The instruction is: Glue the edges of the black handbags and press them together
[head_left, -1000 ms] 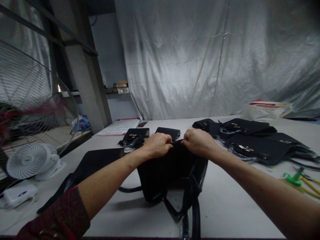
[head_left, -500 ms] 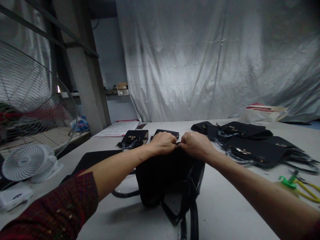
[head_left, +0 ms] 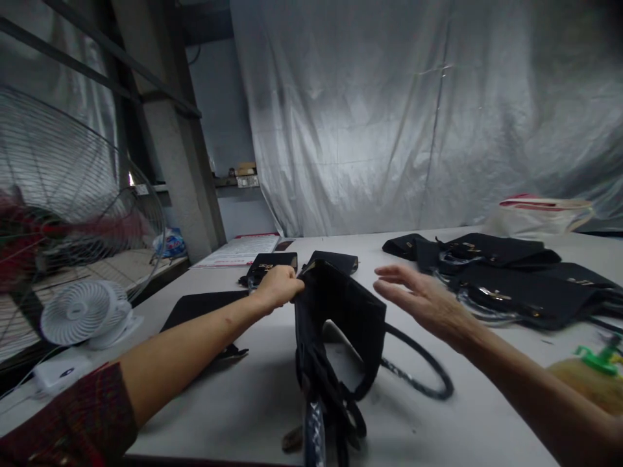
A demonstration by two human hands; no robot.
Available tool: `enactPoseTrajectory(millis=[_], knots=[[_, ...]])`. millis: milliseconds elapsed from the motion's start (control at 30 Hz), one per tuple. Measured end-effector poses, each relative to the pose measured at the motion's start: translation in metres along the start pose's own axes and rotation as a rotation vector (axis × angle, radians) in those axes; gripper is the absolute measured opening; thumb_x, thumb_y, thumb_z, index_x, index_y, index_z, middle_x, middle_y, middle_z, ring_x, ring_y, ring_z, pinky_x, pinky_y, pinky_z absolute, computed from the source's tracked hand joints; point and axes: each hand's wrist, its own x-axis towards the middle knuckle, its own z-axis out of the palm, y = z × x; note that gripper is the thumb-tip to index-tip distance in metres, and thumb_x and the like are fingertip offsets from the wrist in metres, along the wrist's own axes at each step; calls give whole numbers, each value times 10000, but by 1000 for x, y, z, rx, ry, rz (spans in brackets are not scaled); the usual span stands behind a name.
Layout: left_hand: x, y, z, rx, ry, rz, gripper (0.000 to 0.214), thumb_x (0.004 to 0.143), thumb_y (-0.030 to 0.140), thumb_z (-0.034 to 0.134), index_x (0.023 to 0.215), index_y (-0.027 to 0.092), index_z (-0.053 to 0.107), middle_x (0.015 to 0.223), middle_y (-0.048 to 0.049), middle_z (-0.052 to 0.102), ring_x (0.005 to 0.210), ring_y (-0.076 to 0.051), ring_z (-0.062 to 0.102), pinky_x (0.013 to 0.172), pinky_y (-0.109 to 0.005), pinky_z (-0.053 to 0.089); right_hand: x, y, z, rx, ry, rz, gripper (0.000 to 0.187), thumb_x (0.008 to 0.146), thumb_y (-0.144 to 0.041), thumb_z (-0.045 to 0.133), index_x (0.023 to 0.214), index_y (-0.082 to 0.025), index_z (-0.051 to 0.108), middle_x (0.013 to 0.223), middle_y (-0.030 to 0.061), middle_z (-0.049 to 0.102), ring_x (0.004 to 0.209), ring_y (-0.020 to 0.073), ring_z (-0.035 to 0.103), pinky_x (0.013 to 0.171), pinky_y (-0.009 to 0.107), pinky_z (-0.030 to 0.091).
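A black handbag (head_left: 341, 305) stands tilted on the white table in front of me, its mouth gaping toward me. Its looped handle (head_left: 428, 370) sticks out to the right, and a second, plastic-wrapped handle (head_left: 314, 428) hangs at the near side. My left hand (head_left: 280, 287) is closed on the bag's upper left edge. To the right of the bag, my right hand (head_left: 423, 298) is in the air, fingers stretched out and apart from it, with nothing held. A pale curved piece (head_left: 338, 334) shows inside the bag opening.
Several black handbags (head_left: 530, 292) lie piled at the right; smaller black ones (head_left: 275, 261) sit behind my left hand. A small white fan (head_left: 85, 311) stands at left, before a large caged fan (head_left: 73, 220). A green-topped bottle (head_left: 596, 363) is at right.
My right hand has let go of the bag's top edge and moved right, its fingers opening. My left hand moved slightly left, still gripping. The bag has turned, and its mouth is wider.
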Motion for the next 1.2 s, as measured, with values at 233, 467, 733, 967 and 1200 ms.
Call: enactPoseTrajectory(millis=[233,467,733,967,1200], knots=[[-2,4,-10,229,108,390,698,567,197,697,1235,175,495,1235,-123,492,1126,-295,496,894,-378,468,-1,20,29,-74,2,73,557,694,-365,677,1204,-190,539,1190,98,632,994,262,631,852,359,492],[26,23,0,263,115,662,402,656,260,732,1038,221,612,1122,-63,481,1107,-266,425,929,-396,443,1,26,35,39,-103,81,393,750,-403,608,1094,-219,560,901,14,687,840,210,636,758,318,478],[38,29,11,217,250,691,244,676,184,664,907,185,587,988,-52,519,995,-233,446,871,-367,439,-2,35,31,77,-95,54,353,773,-409,593,1073,-226,574,887,0,682,823,203,630,759,323,466],[34,22,15,178,216,668,187,685,304,744,836,214,682,978,-47,513,1007,-240,441,882,-378,427,1,44,28,107,-84,27,346,767,-425,620,1042,-216,598,892,9,681,826,207,625,748,320,475],[41,21,11,-91,70,588,112,739,281,729,693,180,711,1170,-42,513,1145,-216,439,1077,-353,328,5,47,25,106,-60,17,336,791,-455,616,1024,-213,620,874,14,680,816,214,620,744,327,475]])
